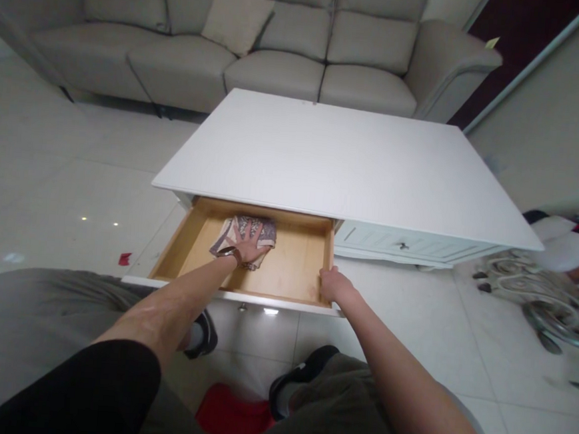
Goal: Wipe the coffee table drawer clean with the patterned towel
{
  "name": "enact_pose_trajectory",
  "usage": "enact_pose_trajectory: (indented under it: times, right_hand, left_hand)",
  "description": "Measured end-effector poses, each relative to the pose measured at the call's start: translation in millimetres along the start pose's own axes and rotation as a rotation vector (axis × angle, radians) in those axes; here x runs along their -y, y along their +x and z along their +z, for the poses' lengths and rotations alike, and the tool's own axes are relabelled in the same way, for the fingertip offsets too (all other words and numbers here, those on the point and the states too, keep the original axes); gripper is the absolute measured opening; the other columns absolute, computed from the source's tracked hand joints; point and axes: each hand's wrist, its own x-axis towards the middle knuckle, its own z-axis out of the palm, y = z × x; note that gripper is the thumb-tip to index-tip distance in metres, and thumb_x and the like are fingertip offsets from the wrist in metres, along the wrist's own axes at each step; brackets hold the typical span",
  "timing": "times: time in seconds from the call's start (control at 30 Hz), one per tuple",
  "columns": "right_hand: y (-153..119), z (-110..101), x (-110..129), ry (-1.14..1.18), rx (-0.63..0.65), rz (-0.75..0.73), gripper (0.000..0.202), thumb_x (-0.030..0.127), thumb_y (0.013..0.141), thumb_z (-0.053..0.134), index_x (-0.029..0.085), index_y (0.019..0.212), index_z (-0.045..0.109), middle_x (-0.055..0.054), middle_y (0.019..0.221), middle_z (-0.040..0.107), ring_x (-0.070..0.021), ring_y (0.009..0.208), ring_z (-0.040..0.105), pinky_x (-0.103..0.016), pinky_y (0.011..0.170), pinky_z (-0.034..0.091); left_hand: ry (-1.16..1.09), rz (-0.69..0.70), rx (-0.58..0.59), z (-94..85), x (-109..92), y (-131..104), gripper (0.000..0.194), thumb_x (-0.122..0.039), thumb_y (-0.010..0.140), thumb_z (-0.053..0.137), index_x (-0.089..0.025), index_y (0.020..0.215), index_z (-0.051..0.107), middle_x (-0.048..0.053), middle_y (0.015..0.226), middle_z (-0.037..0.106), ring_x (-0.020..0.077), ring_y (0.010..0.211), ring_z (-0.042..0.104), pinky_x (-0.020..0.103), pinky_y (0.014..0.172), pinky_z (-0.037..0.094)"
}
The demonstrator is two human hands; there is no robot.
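My left arm reaches forward and slightly inward from the lower left, its dark sleeve ending around the elbow and a watch (230,254) on the wrist. My left hand (249,242) lies palm down in the open drawer (287,280), its fingers spread wide and pointing mostly away from me, the thumb out toward the right. It presses on the patterned cloth (268,231), which lies folded on the drawer's wooden floor, left of the middle and toward the back.

My right arm, bare, slants in from the lower right to the drawer's front right corner. There my right hand (335,285) is closed over the top of the side wall, fingers curled to its inner face. The drawer sticks out toward me from under the left part of the white counter (344,161), above my parted legs.
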Motion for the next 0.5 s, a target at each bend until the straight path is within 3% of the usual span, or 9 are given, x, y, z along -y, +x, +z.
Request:
enact_pose_trajectory:
  times: [0.13, 0.27, 0.3, 0.4, 0.5]
  right_hand:
    - [1.1, -9.6, 2.5, -0.067, 0.042, -0.029, 0.045, 0.018, 0.096, 0.048, 0.01, 0.139, 0.059, -0.026, 0.136, 0.061, -0.0317, 0.124, 0.064, -0.039, 0.097, 0.053]
    - [3.1, -16.8, 4.3, -0.105, 0.066, -0.056, 0.048, 0.016, 0.093, 0.053, 0.009, 0.14, 0.06, -0.025, 0.135, 0.065, -0.0322, 0.126, 0.063, -0.04, 0.099, 0.053]
    - [3.4, -17.9, 4.5, -0.113, 0.069, -0.061, 0.048, 0.015, 0.093, 0.053, 0.008, 0.14, 0.06, -0.025, 0.136, 0.064, -0.0322, 0.126, 0.063, -0.04, 0.1, 0.053]
    - [4.4, -19.6, 4.0, -0.127, 0.072, -0.075, 0.052, 0.014, 0.091, 0.054, 0.008, 0.143, 0.058, -0.025, 0.138, 0.063, -0.0324, 0.127, 0.063, -0.04, 0.101, 0.053]
    - [5.3, -20.1, 2.4, -0.123, 0.075, -0.1, 0.056, 0.01, 0.087, 0.06, 0.008, 0.143, 0.058, -0.025, 0.136, 0.064, -0.0324, 0.127, 0.063, -0.039, 0.102, 0.053]
  left_hand:
    - [-0.043, 0.14, 0.056, 16.2, -70.1, 0.4, 0.082, -0.063, 0.092, 0.036, -0.044, 0.163, 0.001, -0.008, 0.174, -0.008, 0.0473, 0.154, -0.016, 0.079, 0.116, 0.004]
    - [-0.074, 0.246, 0.141, 34.9, -157.6, -0.7, 0.084, -0.055, 0.091, 0.042, -0.041, 0.164, 0.001, -0.006, 0.172, -0.016, 0.05, 0.151, -0.022, 0.083, 0.112, -0.002]
    - [-0.066, 0.216, 0.154, 37.7, -173.5, -1.2, 0.088, -0.053, 0.09, 0.045, -0.039, 0.164, -0.001, -0.005, 0.172, -0.018, 0.051, 0.15, -0.025, 0.084, 0.112, -0.003]
    - [-0.077, 0.17, 0.166, 38.6, -191.8, -2.6, 0.095, -0.051, 0.087, 0.051, -0.037, 0.164, -0.003, -0.005, 0.17, -0.022, 0.0506, 0.149, -0.028, 0.083, 0.113, -0.003]
    - [-0.112, 0.254, 0.23, 30.5, -172.2, -3.7, 0.092, -0.05, 0.088, 0.048, -0.038, 0.165, -0.003, -0.005, 0.17, -0.022, 0.0467, 0.149, -0.029, 0.08, 0.115, -0.004]
